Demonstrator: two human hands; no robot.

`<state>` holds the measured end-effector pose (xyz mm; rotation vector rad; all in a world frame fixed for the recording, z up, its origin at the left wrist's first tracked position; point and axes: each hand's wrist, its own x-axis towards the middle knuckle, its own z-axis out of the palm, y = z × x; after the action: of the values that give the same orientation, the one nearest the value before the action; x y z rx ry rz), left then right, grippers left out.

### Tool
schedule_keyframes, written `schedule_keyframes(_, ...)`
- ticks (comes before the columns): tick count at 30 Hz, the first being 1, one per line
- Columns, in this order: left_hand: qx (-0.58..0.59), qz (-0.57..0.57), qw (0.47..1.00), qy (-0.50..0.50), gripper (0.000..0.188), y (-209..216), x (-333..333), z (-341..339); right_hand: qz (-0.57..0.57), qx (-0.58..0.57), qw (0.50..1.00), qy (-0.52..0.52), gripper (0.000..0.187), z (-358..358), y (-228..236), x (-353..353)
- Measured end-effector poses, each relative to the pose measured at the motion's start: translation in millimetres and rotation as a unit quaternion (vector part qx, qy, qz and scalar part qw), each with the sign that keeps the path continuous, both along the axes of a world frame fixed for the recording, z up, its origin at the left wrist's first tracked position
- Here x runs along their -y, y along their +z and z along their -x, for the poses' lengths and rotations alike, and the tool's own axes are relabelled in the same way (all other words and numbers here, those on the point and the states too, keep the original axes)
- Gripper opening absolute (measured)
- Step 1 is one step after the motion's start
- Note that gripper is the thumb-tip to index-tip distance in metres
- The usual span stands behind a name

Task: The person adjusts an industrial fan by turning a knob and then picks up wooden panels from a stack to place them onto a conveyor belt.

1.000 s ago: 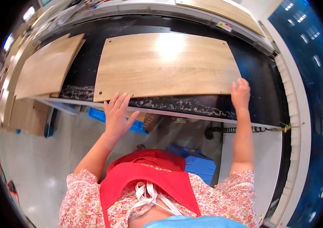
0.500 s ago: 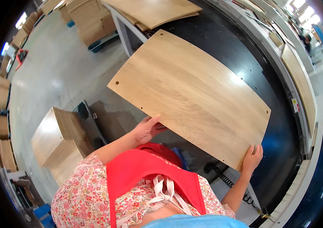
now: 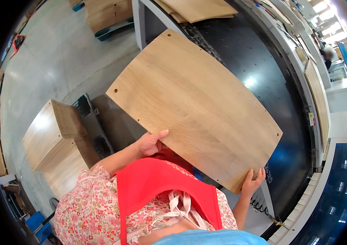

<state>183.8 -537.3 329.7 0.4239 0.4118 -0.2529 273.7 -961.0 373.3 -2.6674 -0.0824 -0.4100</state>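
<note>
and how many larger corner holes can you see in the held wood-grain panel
3 in the wood-grain panel: top corner hole, left corner hole and right corner hole. Another may be hidden by the right hand.

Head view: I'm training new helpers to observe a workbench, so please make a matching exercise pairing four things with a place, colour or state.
Things
1. Wooden panel
2. Apron
3. Worktable
4. Low board stack

Descriptions
A. Black-topped
B. At the person's left
C. Held at its edge by the left hand and right hand
D. Red

Pairs: 1-C, 2-D, 3-A, 4-B
</note>
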Motion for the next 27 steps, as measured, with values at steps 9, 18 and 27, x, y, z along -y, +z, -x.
schedule_keyframes(9,0.012,-0.057,0.987,0.148,0.05,24,-96,122,-0.345,-0.213,0.912,-0.059,0.044,43,32,-129)
schedule_keyframes(18,-0.097,-0.144,0.937,0.305,0.041,18,-164,215,-0.234,-0.372,0.897,0.054,0.032,74,-1,-221)
schedule_keyframes(27,-0.347,-0.229,0.885,0.209,0.038,-72,-181,151,-0.064,-0.639,0.767,-0.011,0.043,24,-236,-212)
